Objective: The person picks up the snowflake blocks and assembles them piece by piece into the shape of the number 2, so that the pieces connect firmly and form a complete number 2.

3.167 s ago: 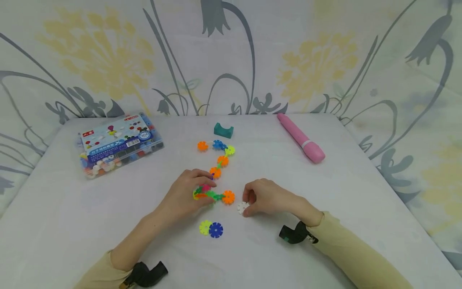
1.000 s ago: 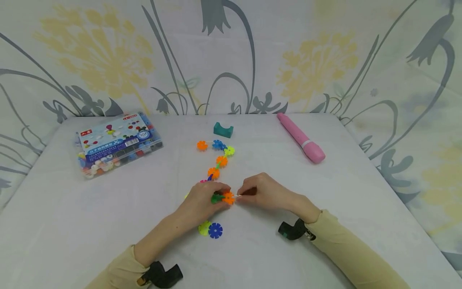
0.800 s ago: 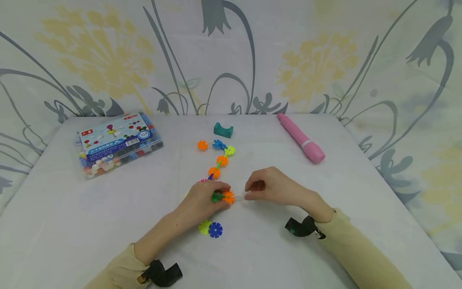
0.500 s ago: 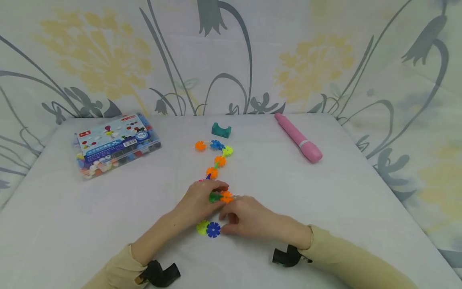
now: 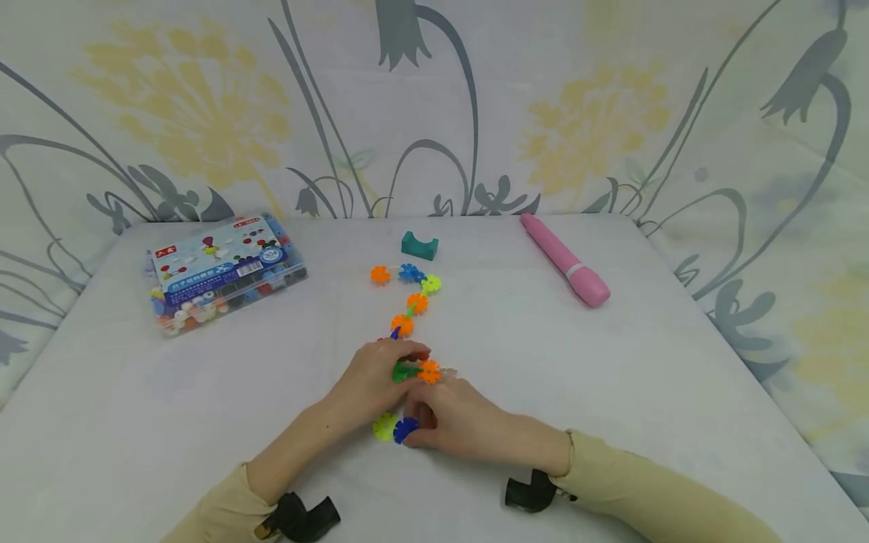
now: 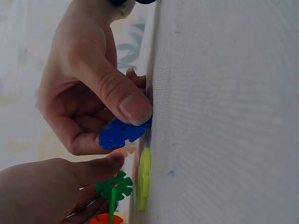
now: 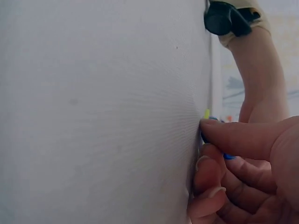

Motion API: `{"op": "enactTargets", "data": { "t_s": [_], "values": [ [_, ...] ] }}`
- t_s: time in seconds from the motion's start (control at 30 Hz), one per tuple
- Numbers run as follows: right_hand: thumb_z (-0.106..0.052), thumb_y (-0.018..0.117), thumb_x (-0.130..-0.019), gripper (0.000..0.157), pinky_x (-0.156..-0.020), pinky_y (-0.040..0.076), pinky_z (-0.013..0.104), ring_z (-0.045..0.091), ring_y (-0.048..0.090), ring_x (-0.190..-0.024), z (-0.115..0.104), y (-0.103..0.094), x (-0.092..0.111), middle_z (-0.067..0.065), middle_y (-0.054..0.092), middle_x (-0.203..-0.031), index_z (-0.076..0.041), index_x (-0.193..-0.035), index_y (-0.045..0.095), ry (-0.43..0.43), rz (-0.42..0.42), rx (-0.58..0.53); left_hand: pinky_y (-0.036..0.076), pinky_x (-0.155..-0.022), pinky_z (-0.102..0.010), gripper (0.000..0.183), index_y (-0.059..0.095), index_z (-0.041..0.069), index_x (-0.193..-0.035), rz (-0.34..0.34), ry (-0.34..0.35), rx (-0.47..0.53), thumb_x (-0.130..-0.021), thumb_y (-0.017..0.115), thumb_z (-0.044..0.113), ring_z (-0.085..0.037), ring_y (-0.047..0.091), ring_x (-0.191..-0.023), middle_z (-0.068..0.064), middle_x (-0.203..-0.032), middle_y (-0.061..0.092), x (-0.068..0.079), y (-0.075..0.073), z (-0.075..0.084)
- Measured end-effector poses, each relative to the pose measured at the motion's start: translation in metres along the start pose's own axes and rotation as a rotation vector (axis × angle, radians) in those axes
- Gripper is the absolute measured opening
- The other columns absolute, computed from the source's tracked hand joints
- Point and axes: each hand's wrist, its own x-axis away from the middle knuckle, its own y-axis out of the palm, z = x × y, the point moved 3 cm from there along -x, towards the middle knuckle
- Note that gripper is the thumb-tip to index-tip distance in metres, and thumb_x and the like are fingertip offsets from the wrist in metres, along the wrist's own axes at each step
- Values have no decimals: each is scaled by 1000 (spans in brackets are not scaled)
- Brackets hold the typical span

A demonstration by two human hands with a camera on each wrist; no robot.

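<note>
My right hand (image 5: pixel 468 422) pinches a dark blue snowflake disc (image 5: pixel 405 430) between thumb and fingers; the left wrist view shows the blue disc (image 6: pixel 117 136) tilted up off the cloth. Beside it a yellow disc (image 5: pixel 384 427) lies flat. My left hand (image 5: pixel 370 381) holds the near end of a chain of interlocked snowflake discs, its thumb and fingers about a green disc (image 6: pixel 113 185). Right of that come an orange disc (image 5: pixel 429 371) and a white disc (image 5: pixel 449 372), partly behind my right hand. My left hand covers the middle of the chain.
Farther back run the chain's other discs, including an orange disc (image 5: pixel 380 275) at its far end. Behind them stands a small teal block (image 5: pixel 419 246). A clear case of colourful pieces (image 5: pixel 227 271) lies at the back left, a pink stick-shaped object (image 5: pixel 566 260) at the back right.
The right hand has joined the white disc to the orange one, let it go, and moved left and nearer to take the blue disc. The left hand has barely moved over the last second.
</note>
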Motion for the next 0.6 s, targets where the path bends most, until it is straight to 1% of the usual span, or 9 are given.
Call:
{"op": "enactTargets", "data": {
  "t_s": [0.1, 0.17, 0.27, 0.33, 0.4, 0.47, 0.53, 0.6],
  "values": [
    [-21, 80, -86, 16, -63, 38, 17, 0, 46, -64, 4, 0, 2, -14, 51, -63, -17, -82, 65, 5, -10, -45, 53, -96, -45, 33, 71, 7, -118, -2, 3, 3, -86, 78, 10, -25, 66, -109, -4, -114, 73, 0, 0, -1],
    [-23, 78, -88, 14, -60, 39, 16, 0, 46, -65, 9, -4, 5, -14, 51, -66, -18, -83, 66, 2, -14, -81, 53, -96, -45, 34, 71, 7, -118, -4, 8, 1, -86, 78, 10, -24, 66, -108, -4, -114, 73, 0, 1, 0],
    [-24, 77, -89, 11, -63, 43, 17, 1, 49, -68, 19, -18, 11, -13, 57, -72, -17, -87, 69, 3, 12, -137, 52, -97, -45, 34, 70, 7, -118, -5, 18, 3, -86, 79, 11, -23, 66, -107, -4, -113, 73, 0, 2, 0],
    [-21, 76, -90, 9, -61, 47, 19, 1, 51, -67, 28, -31, 15, -11, 61, -75, -13, -91, 71, 11, 35, -186, 52, -97, -44, 35, 70, 6, -118, -6, 20, 10, -85, 80, 12, -22, 66, -106, -3, -113, 73, 0, 3, 0],
    [-18, 76, -89, 13, -60, 49, 20, 4, 54, -65, 39, -44, 18, -7, 63, -76, -11, -98, 72, 50, 67, -222, 52, -97, -44, 35, 70, 7, -118, -10, 11, 24, -85, 80, 14, -21, 66, -104, -3, -113, 73, 0, 3, 0],
    [-16, 78, -88, 18, -57, 51, 23, 8, 57, -61, 51, -56, 20, -3, 63, -74, -8, -102, 71, 114, 88, -275, 52, -97, -44, 36, 70, 7, -119, -15, -4, 35, -85, 80, 15, -20, 67, -103, -3, -113, 73, 0, 3, 0],
    [-15, 79, -86, 23, -55, 51, 25, 13, 58, -58, 62, -64, 22, -1, 62, -71, -6, -105, 71, 188, 99, -319, 52, -97, -44, 36, 70, 8, -119, -18, -26, 41, -85, 80, 15, -19, 66, -103, -2, -114, 72, 0, 3, -1],
    [-14, 79, -86, 25, -55, 53, 28, 17, 60, -56, 71, -69, 22, 1, 63, -68, -3, -107, 71, 237, 97, -358, 51, -98, -44, 36, 71, 9, -119, -17, -42, 39, -85, 80, 16, -18, 66, -102, -1, -113, 72, 0, 3, 0]
  ]
}}
